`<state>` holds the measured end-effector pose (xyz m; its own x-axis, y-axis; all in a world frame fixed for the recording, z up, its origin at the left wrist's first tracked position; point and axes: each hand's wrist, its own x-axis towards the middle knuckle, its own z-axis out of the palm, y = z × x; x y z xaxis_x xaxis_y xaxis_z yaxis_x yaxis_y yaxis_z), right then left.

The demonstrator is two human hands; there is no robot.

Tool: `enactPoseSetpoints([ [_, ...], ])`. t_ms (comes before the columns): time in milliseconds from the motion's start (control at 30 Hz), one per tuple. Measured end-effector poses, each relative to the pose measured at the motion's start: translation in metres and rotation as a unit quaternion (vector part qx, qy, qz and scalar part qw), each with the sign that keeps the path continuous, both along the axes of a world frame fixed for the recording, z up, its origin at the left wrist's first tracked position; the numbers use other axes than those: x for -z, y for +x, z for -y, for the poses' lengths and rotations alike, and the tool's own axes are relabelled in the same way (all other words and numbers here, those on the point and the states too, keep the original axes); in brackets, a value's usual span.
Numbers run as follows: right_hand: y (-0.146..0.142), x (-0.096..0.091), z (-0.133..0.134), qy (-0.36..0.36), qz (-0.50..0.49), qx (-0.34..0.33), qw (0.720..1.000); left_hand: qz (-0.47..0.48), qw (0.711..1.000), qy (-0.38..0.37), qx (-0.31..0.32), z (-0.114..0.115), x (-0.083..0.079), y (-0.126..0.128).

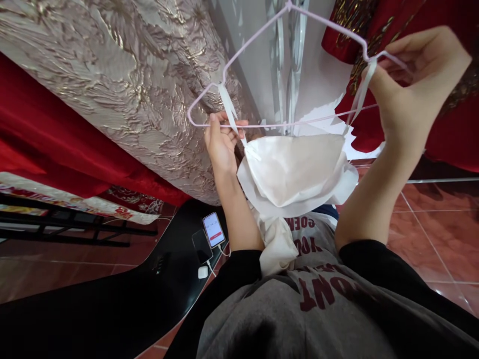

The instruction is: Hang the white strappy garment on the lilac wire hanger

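Note:
A pale pink clothes hanger is held up in front of me, its top near the upper edge of the view. From its two shoulder notches a white garment hangs by thin straps, with a ruffled edge around its top. My left hand is closed on the hanger's lower bar near the left corner, beside the left strap. At the other end, my right hand pinches the hanger's right arm, close to the right strap. The garment's lower part drops against my shirt.
Shiny textured fabric and red cloth hang on the left. Red garments with gold trim hang at right. Two phones, one lit phone among them, and a white case lie on a black seat.

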<state>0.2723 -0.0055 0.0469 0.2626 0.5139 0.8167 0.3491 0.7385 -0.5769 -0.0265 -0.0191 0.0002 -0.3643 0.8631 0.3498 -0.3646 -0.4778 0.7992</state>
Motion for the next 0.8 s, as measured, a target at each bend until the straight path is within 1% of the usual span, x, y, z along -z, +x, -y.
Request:
enactPoseSetpoints([
  [67, -0.007, -0.004, 0.01, 0.035, 0.066, 0.052, 0.996, -0.012, 1.0, -0.003, -0.002, -0.003, 0.003, -0.003],
  [133, -0.014, -0.002, 0.019, 0.098, 0.121, 0.102, 0.983, -0.042, 0.999, -0.009, -0.009, -0.006, 0.007, -0.006],
  [167, -0.017, 0.001, 0.022, 0.133, 0.128, 0.109, 0.977, -0.059, 0.998, -0.01, -0.011, -0.007, 0.008, -0.008],
  [200, -0.022, 0.004, 0.025, 0.148, 0.125, 0.097, 0.976, -0.073, 0.997, -0.011, -0.012, -0.008, 0.009, -0.009],
  [233, -0.027, 0.008, 0.028, 0.136, 0.115, 0.067, 0.982, -0.084, 0.996, -0.014, -0.011, -0.008, 0.01, -0.01],
  [267, -0.032, 0.011, 0.031, 0.093, 0.104, 0.022, 0.99, -0.092, 0.996, -0.02, -0.009, -0.008, 0.011, -0.011],
  [300, -0.037, 0.014, 0.033, 0.033, 0.103, -0.026, 0.994, -0.098, 0.995, -0.029, -0.007, -0.007, 0.01, -0.011],
  [333, -0.041, 0.016, 0.035, -0.036, 0.116, -0.069, 0.99, -0.106, 0.994, -0.04, -0.002, -0.005, 0.01, -0.012],
  [367, -0.045, 0.018, 0.035, -0.099, 0.144, -0.102, 0.979, -0.115, 0.992, -0.051, 0.004, -0.003, 0.009, -0.013],
  [400, -0.048, 0.019, 0.035, -0.145, 0.178, -0.122, 0.966, -0.128, 0.99, -0.063, 0.013, 0.0, 0.009, -0.015],
  [433, -0.049, 0.021, 0.034, -0.172, 0.21, -0.131, 0.954, -0.143, 0.987, -0.073, 0.025, 0.004, 0.008, -0.017],
  [467, -0.05, 0.022, 0.033, -0.185, 0.235, -0.132, 0.945, -0.159, 0.983, -0.08, 0.04, 0.008, 0.008, -0.021],
  [533, -0.048, 0.023, 0.032, -0.19, 0.256, -0.125, 0.94, -0.191, 0.975, -0.085, 0.069, 0.017, 0.005, -0.028],
  [567, -0.047, 0.023, 0.032, -0.189, 0.255, -0.122, 0.94, -0.207, 0.972, -0.081, 0.074, 0.023, 0.002, -0.031],
  [633, -0.045, 0.021, 0.033, -0.186, 0.251, -0.118, 0.943, -0.219, 0.973, -0.049, 0.052, 0.033, -0.007, -0.032],
  [700, -0.044, 0.019, 0.035, -0.184, 0.249, -0.124, 0.943, -0.194, 0.981, 0.0, 0.015, 0.041, -0.019, -0.027],
  [800, -0.044, 0.017, 0.037, -0.183, 0.247, -0.139, 0.941, -0.095, 0.993, 0.067, 0.005, 0.045, -0.039, -0.014],
])
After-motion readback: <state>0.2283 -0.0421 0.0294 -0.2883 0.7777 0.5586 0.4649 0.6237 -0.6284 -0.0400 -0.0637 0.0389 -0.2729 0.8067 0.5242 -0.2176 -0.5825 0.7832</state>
